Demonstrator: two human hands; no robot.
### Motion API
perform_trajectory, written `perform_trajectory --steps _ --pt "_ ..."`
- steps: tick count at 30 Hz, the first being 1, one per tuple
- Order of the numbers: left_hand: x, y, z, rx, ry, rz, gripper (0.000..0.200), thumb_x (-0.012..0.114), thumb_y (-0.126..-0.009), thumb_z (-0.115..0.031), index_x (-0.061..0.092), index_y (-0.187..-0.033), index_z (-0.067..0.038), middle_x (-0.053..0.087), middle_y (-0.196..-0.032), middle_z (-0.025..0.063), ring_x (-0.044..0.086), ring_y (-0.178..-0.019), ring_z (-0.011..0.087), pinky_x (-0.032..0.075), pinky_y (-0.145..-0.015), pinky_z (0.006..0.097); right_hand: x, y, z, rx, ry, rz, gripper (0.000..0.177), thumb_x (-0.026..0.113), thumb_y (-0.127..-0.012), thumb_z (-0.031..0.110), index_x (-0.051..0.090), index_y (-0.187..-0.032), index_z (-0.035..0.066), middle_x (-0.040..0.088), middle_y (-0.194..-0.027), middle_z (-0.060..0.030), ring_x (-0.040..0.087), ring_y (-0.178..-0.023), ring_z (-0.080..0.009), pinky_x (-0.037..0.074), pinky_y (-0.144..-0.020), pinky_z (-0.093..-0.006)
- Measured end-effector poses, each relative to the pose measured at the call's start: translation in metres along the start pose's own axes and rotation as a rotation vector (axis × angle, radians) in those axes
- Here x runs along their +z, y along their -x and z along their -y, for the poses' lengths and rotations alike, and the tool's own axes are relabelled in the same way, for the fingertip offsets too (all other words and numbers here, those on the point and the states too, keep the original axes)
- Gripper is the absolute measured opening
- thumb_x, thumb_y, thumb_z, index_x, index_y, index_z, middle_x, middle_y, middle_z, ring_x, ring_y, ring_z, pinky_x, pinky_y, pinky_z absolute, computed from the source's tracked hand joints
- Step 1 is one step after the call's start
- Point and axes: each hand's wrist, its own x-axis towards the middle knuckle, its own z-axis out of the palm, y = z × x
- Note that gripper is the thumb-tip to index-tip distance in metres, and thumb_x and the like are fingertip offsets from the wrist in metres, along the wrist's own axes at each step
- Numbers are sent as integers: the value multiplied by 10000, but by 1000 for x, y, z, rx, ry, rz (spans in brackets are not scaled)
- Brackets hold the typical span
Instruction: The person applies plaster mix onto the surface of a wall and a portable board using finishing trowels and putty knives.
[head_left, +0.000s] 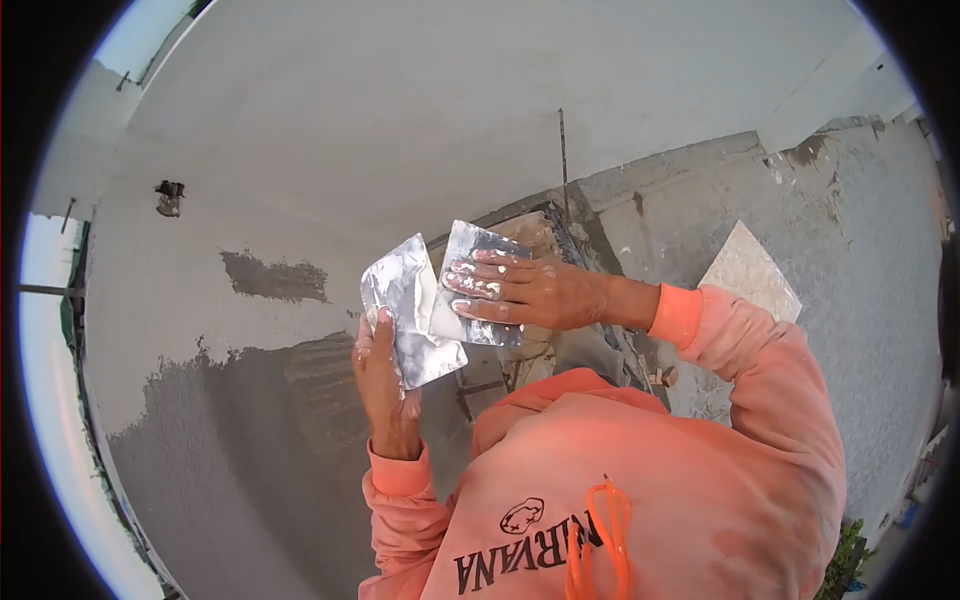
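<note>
My left hand point(384, 372) grips a metal putty blade point(398, 280) along its outer edge, the thumb lying on its face. White putty is smeared over that blade and thicker along its right edge. My right hand point(530, 290) holds a second metal putty blade point(474, 238), its fingers stretched across the face and the thumb side hidden. The two blades meet edge to edge in front of my chest. Flecks of white putty cover the fingers of my right hand.
A wall point(350, 110) coated in pale putty fills the upper view, with a darker bare area point(260, 440) at lower left and a smaller bare patch point(275, 277) above it. A wall opening point(170, 198) sits at left. A stained square board point(750, 272) lies at right on the rough floor point(870, 280).
</note>
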Motion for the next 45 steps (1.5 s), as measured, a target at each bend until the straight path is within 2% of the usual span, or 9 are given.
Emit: perform_trajectory --steps 3,6,9,17,26,37,39,42,45 --pt "-8 12 -13 108 90 -11 359 496 -988 -130 446 -1302 38 594 -1187 133 616 -1044 197 516 -859 326 12 16 -23 99 205 207 574 493 -918 87 317 -1464 109 405 -1464 -134 450 -1301 -310 348 -1115 -454" --pt "-4 26 -35 364 8 -126 314 495 -996 -154 468 -1252 25 599 -1134 106 598 -997 163 492 -845 302 4 10 -3 643 -475 105 446 526 -914 89 450 -1351 44 580 -1235 -157 581 -1053 -262 454 -927 -413" --pt "-13 34 -42 636 -159 -359 298 495 -1005 -193 471 -1209 24 590 -1089 94 553 -944 125 451 -837 273 -7 -21 31 792 -795 -22 224 523 -911 99 558 -1099 -19 607 -854 -115 529 -743 -179 452 -703 -362" --pt "-21 67 -31 1001 -750 -899 263 466 -1009 -217 448 -1072 37 540 -910 103 495 -858 157 412 -767 289 34 -82 109 523 -804 -384 106 527 -912 83 537 -840 6 473 -603 -29 402 -543 -130 359 -502 -319" --pt "-51 75 16 1318 -1102 -778 302 532 -955 -123 425 -1171 58 599 -895 178 611 -654 288 471 -559 357 48 -99 120 541 -965 -297 76 492 -912 49 545 -922 -5 448 -597 -21 381 -544 -111 340 -505 -298" --pt "-69 95 22 1011 -1248 -643 331 535 -853 11 532 -1180 56 620 -778 179 619 -597 312 491 -545 372 51 -130 98 729 -1134 -190 175 515 -932 126 580 -1030 -4 535 -753 33 431 -693 -49 405 -623 -247" --pt "-68 100 15 973 -1286 -615 268 478 -951 -61 521 -1195 40 617 -752 188 622 -594 313 479 -542 372 66 -133 88 747 -1224 -237 185 516 -934 133 579 -1047 1 553 -789 25 449 -694 -48 418 -636 -242" --pt "-74 107 17 802 -1358 -613 361 578 -821 34 550 -1179 6 620 -757 154 623 -623 318 491 -548 389 73 -150 80 867 -1494 -345 203 522 -926 126 571 -1072 -6 586 -861 0 520 -717 -61 470 -664 -261" --pt "-83 110 20 696 -1413 -637 259 581 -848 -3 559 -1107 -10 609 -717 144 615 -630 343 476 -543 420 81 -164 55 936 -1776 -377 221 535 -907 116 560 -1079 -21 615 -923 -44 606 -760 -112 536 -705 -309"
